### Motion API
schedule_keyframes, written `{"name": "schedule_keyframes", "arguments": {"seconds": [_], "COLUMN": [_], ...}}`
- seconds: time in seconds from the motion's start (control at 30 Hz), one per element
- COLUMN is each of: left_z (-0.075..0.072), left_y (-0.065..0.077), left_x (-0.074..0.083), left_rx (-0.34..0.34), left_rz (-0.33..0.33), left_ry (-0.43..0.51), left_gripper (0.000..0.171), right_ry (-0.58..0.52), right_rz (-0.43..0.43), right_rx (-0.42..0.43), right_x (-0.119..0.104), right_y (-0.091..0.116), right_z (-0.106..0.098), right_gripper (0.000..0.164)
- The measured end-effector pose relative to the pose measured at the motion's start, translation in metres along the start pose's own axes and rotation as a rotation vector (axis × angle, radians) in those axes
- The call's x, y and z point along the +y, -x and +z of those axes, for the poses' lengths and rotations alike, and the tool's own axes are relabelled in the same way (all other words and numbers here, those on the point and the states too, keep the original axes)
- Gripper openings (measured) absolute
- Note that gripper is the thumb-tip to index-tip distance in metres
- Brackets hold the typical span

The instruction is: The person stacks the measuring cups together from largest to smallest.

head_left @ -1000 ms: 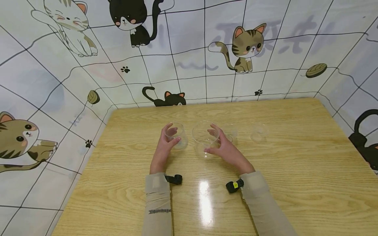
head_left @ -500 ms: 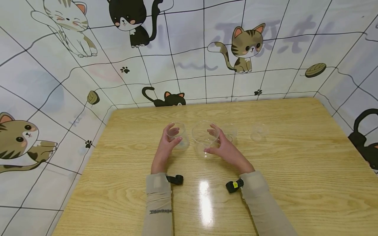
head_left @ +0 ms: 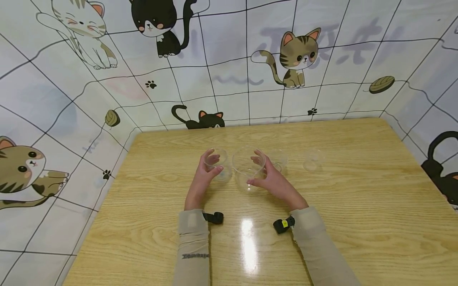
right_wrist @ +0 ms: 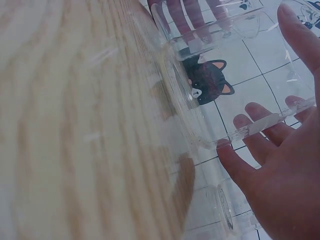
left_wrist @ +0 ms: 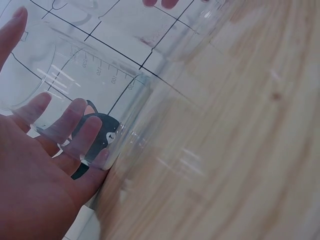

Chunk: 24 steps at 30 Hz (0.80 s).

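Note:
My left hand (head_left: 200, 178) curls round a clear glass beaker (head_left: 222, 174). In the left wrist view, graduation marks run along this beaker's wall (left_wrist: 107, 65), and the fingers wrap its far side. Just to its right stands a wider clear beaker (head_left: 247, 169), upright on the wooden table (head_left: 161, 238). Fingers and thumb of my right hand (head_left: 277, 182) hold that wider beaker from its right side. The two beakers stand side by side, their walls close together in the head view.
Behind and right of my right hand is a smaller clear glass vessel (head_left: 279, 161). Farther right stands another small clear vessel (head_left: 313, 161). A cloth wall with cartoon cats (head_left: 229, 103) borders the table at the back and sides.
My left hand has slid slightly to the right with its beaker, narrowing the gap to the wider one. The right hand and its beaker have stayed in place.

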<state>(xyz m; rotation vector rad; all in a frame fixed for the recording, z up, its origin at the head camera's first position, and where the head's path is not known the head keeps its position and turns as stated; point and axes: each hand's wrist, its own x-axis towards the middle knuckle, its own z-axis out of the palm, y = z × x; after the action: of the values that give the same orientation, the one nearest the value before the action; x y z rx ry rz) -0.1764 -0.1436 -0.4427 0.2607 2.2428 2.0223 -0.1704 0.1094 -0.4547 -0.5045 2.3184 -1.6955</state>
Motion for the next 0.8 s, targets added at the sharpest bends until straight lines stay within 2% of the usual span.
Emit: {"name": "schedule_keyframes", "arguments": {"seconds": [0.27,0.6,0.8], "left_z": [0.004,0.006,0.005], "left_y": [-0.001,-0.002,-0.002], "left_x": [0.0,0.002,0.003], "left_rx": [-0.012,-0.03,-0.029], "left_rz": [-0.005,-0.013,-0.013], "left_ry": [0.0,0.014,0.006], "left_gripper": [0.071,0.07,0.07], "right_ry": [0.008,0.003,0.006], "right_rz": [0.007,0.031,0.022], "right_rx": [-0.007,-0.037,-0.021], "right_x": [0.0,-0.031,-0.013], "right_y": [0.0,0.01,0.003], "right_z": [0.0,-0.003,-0.002], "right_gripper": [0.091,0.092,0.094]}}
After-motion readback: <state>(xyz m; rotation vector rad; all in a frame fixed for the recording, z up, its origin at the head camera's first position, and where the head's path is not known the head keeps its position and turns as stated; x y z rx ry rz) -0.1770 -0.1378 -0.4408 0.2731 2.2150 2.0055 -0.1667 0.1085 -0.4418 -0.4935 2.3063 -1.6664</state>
